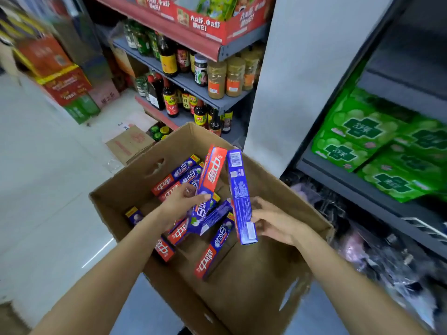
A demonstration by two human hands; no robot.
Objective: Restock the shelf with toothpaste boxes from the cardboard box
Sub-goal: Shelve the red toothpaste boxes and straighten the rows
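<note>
Two toothpaste boxes stand raised above the open cardboard box point(266, 274): the left hand point(180, 204) grips the red-and-blue toothpaste box point(210, 175), and the right hand point(273, 223) curls its fingers point(257, 216) round the blue toothpaste box point(240, 189). More loose toothpaste boxes point(215, 250) lie jumbled inside. Green packs point(377, 151) fill the shelf point(362, 187) at right.

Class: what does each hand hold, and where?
Left hand holds a toothpaste box mid-length; right hand holds another toothpaste box near its lower end.
</note>
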